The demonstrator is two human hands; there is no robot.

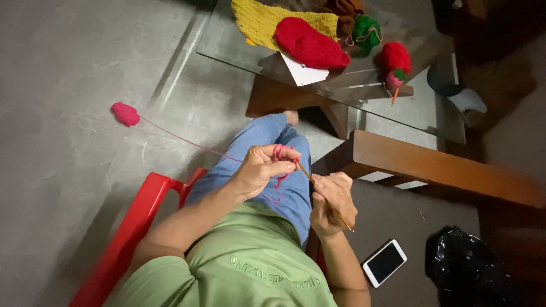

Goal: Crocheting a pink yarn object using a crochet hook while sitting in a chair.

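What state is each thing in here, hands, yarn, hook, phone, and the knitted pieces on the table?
Left hand: closed, pink yarn wound over its fingers.
Right hand: gripping the crochet hook.
Pink yarn ball: on the floor, strand running to the left hand.
Phone: face up, screen dark.
Red knitted piece: lying on the glass table.
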